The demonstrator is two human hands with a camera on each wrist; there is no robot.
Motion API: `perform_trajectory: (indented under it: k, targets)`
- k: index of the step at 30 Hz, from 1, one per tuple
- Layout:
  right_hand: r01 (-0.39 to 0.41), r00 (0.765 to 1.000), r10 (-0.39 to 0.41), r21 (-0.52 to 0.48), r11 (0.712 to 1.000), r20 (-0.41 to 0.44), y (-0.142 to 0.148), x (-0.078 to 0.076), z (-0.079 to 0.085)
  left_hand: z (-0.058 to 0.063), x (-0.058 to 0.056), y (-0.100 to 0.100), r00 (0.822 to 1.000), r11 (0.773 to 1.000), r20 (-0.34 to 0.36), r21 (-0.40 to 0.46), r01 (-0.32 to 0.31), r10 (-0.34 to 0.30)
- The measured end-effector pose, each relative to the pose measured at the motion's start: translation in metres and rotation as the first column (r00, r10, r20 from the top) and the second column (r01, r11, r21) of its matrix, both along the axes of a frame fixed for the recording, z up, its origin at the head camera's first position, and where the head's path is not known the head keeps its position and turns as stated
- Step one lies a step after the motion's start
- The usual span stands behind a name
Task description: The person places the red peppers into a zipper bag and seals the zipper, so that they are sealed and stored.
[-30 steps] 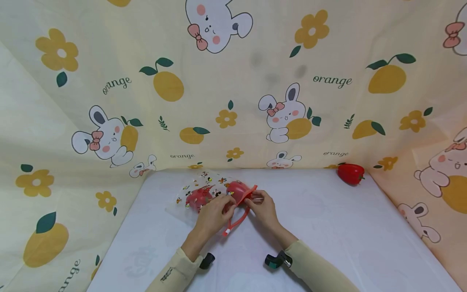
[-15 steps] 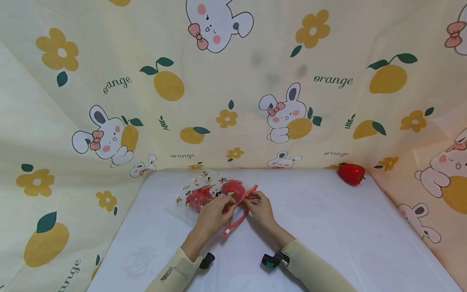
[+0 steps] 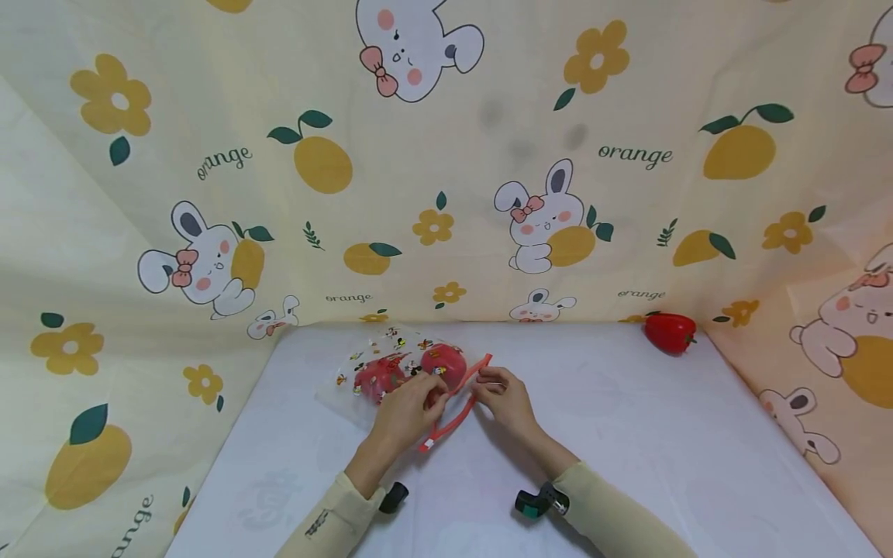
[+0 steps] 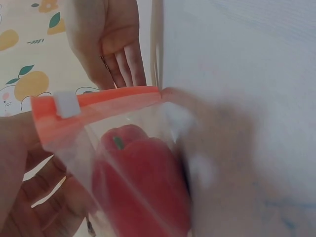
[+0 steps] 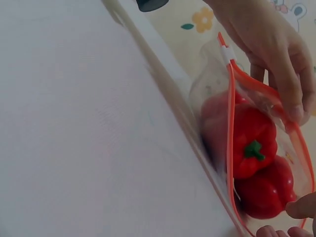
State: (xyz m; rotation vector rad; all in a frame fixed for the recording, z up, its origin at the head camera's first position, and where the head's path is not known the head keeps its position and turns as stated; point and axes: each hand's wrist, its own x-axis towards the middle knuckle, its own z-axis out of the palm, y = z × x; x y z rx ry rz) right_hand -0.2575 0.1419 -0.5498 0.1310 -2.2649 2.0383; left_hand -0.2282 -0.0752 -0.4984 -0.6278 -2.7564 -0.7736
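Note:
A clear zip bag (image 3: pixel 349 411) with small printed cartoons lies on the table, its orange-red zip edge (image 5: pixel 231 123) spread apart. Inside are red bell peppers (image 5: pixel 261 192), two of them distinct in the right wrist view, one with a green stem. A white slider (image 4: pixel 67 104) sits near one end of the zip edge. My left hand (image 3: pixel 408 411) pinches the far side of that edge between thumb and fingers. At the right end of the mouth is my right hand (image 3: pixel 505 399), fingers loosely bent and thumb tip overlapping a pepper in the right wrist view.
Another red bell pepper (image 3: pixel 670 333) lies at the back right of the white table (image 3: pixel 628 434). A cloth (image 3: pixel 446 155) printed with rabbits and oranges hangs behind and along both sides. Dark wrist devices (image 3: pixel 540 502) sit at both cuffs.
The right pepper in the bag has shifted left, deeper in. My right hand has drawn back slightly from the mouth, while my left hand keeps its grip on the edge.

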Motion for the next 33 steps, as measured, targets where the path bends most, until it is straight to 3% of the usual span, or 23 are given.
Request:
perform_trajectory:
  k: [8,16,21,33]
  targets:
    - [-0.003,1.000,0.003,0.009,1.000,-0.002,0.018,0.004,0.001,-0.002,-0.002,-0.001,1.000,1.000,0.018,-0.007,-0.008,0.008]
    - [0.015,0.999,-0.010,0.120,0.993,-0.048,0.044,0.011,0.005,-0.003,0.000,-0.003,1.000,1.000,0.000,-0.013,0.004,-0.004]
    - [0.062,0.995,-0.042,0.223,0.973,-0.090,0.062,0.013,0.007,-0.005,0.000,-0.004,1.000,1.000,-0.012,-0.017,0.001,-0.001]
    - [0.176,0.980,-0.134,0.328,0.928,-0.146,0.121,0.010,0.016,-0.004,0.001,-0.004,1.000,1.000,0.002,-0.022,-0.016,0.016]
